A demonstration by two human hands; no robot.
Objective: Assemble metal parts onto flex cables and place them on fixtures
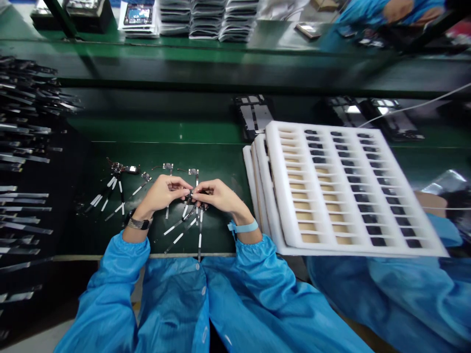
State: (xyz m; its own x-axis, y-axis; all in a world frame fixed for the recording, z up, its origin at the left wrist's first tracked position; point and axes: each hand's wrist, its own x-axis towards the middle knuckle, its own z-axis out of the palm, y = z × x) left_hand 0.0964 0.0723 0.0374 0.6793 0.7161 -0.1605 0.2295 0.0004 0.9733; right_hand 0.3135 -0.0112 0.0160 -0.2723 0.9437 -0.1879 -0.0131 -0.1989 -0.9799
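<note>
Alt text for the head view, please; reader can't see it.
A left hand and right hand pinch a small dark part over a green work surface. Circuit pieces with black-and-white strips lie nearby; at right are stacked white foam trays, the top one partly filled with dark pieces.

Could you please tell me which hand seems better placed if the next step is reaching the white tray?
Probably the right hand: the tray lies to its right, farther from the left hand. Both hands pinch a small part, though.

Left hand point(162, 193), right hand point(221, 197) close together, fingers point(180, 182) pinched.
</note>
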